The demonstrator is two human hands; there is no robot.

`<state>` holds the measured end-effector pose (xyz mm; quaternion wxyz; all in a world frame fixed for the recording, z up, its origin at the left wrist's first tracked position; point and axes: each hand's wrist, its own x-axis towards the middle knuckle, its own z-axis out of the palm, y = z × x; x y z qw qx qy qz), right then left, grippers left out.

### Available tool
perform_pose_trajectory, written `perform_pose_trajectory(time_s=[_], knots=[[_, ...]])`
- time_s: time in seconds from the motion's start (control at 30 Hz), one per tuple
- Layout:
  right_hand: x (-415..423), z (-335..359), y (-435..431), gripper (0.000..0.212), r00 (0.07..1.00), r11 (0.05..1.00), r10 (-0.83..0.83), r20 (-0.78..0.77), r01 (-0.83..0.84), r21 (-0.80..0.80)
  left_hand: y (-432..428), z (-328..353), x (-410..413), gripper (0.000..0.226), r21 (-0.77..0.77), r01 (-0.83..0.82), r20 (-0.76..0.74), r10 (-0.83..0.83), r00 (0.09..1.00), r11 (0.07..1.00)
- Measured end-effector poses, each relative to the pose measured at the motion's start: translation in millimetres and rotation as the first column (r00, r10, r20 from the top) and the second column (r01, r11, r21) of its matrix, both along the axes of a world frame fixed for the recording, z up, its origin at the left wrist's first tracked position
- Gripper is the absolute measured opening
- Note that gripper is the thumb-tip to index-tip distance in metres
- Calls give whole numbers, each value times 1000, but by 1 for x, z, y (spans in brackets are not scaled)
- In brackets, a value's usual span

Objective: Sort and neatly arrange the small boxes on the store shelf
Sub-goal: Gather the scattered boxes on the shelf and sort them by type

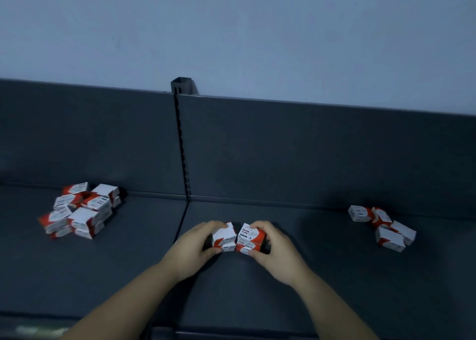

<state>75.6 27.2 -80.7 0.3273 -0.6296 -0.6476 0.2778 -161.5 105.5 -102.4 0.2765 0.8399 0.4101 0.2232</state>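
Observation:
Small red-and-white paper-clip boxes lie on a dark grey shelf point(257, 288). In the middle, my left hand point(192, 249) grips a short stack of boxes point(224, 238). Beside it my right hand point(277, 250) grips a second stack point(249, 239) whose top box reads "PAPER CLIPS". The two stacks touch side by side. A jumbled heap of several boxes point(79, 209) sits at the left of the shelf. A smaller loose cluster of boxes point(383, 227) lies at the right.
The shelf's dark back panel point(309, 154) rises behind the boxes, with a slotted upright post point(181, 143) dividing it. A seam point(183, 218) in the shelf floor runs forward from the post. A pale wall is above. The shelf's front edge point(231, 330) is near my forearms.

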Motion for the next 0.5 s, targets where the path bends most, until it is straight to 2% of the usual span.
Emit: perform_pose_trajectory(time_s=[0.23,0.5], knots=[[-96,4,30,43,999,996,-24,-28,27,80,35,13,-92,50,48,0,38,-2,999,999],[-177,-3,44,46,1000,1000,12,1,-12,7,39,11,-175,53,41,-4,17,3,1000,999]])
